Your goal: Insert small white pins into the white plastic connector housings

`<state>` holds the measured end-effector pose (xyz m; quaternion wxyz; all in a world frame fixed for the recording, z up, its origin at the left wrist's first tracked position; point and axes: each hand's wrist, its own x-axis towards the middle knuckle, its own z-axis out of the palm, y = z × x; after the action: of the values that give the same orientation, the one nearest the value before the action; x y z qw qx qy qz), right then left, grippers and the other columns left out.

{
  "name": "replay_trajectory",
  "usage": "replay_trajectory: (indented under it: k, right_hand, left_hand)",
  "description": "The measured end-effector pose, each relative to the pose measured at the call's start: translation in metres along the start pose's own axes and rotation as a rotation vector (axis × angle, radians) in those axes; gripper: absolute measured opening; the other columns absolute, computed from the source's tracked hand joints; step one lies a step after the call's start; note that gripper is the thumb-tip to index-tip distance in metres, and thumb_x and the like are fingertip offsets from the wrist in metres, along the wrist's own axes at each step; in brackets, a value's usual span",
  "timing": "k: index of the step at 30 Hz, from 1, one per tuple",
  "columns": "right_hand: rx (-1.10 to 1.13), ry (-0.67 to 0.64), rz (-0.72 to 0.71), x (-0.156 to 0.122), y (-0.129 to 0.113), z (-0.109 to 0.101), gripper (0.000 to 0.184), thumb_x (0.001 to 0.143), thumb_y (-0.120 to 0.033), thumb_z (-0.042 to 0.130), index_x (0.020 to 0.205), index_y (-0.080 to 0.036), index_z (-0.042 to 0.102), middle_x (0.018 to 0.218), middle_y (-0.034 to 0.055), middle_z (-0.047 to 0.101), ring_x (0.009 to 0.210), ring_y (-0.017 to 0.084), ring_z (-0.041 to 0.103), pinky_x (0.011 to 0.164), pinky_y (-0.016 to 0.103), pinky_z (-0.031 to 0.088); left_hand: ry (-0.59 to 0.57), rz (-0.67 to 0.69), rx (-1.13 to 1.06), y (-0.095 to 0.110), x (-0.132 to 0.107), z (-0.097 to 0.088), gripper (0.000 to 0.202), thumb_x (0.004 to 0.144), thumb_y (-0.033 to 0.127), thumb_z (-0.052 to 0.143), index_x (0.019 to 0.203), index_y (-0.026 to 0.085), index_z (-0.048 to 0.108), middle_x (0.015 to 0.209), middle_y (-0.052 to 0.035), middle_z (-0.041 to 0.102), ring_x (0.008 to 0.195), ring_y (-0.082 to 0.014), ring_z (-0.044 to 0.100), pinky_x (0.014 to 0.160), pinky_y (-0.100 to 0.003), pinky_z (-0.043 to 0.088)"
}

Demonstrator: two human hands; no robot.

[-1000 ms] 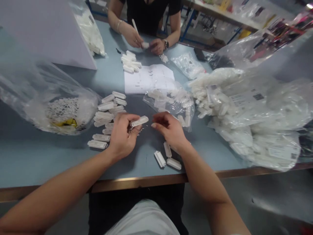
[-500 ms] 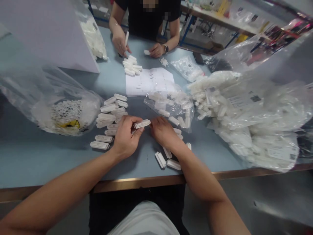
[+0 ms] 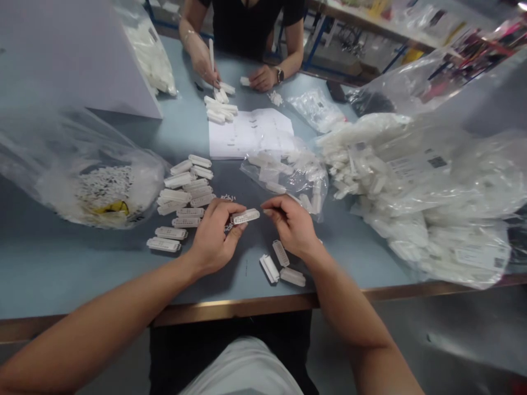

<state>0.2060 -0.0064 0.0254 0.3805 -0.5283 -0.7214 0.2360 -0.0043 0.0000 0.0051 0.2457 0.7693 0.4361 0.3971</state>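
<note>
My left hand (image 3: 214,237) pinches a long white plastic connector (image 3: 246,216) by one end and holds it just above the blue table (image 3: 82,263). My right hand (image 3: 293,226) is curled in a pinch beside the connector's free end; what its fingertips hold is too small to make out. A pile of several white connectors (image 3: 183,197) lies left of my left hand. Three more connectors (image 3: 282,264) lie under my right wrist. Tiny white bits (image 3: 228,197) lie beyond my left hand.
A small clear bag of connectors (image 3: 288,173) lies beyond my hands. Large bags of white parts (image 3: 432,186) fill the right. A bag of tiny pieces (image 3: 99,189) is left, a grey box (image 3: 74,55) behind. A printed sheet (image 3: 247,131) lies mid-table. A person opposite handles connectors (image 3: 220,107).
My right hand dipped to the table beside the small bag, then rose back to the connector's end. My left hand shifted the connector slightly right. The person opposite reached toward their pile.
</note>
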Motion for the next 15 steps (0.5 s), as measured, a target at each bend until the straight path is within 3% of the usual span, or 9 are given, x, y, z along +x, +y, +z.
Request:
replay_trajectory:
  k: [10, 15]
  right_hand:
    - [-0.084, 0.061, -0.214, -0.0053, 0.0012, 0.0057, 0.016, 0.101, -0.023, 0.056, 0.102, -0.025, 0.072, 0.093, 0.0036, 0.074, 0.091, 0.018, 0.068, 0.081, 0.031, 0.056]
    - [-0.159, 0.024, -0.205, -0.0078, -0.0008, 0.0068, 0.02, 0.102, -0.023, 0.054, 0.102, -0.026, 0.073, 0.093, 0.0049, 0.072, 0.09, 0.019, 0.067, 0.081, 0.033, 0.056]
  left_hand:
    - [-0.012, 0.075, 0.029, 0.0002, -0.0013, -0.001, 0.021, 0.092, 0.019, 0.063, 0.112, 0.019, 0.06, 0.102, -0.0058, 0.063, 0.094, -0.0206, 0.063, 0.079, -0.035, 0.055]
    - [-0.009, 0.07, 0.036, 0.0009, -0.002, -0.001, 0.021, 0.092, 0.021, 0.063, 0.112, 0.021, 0.06, 0.102, -0.0059, 0.065, 0.095, -0.0219, 0.063, 0.081, -0.037, 0.055]
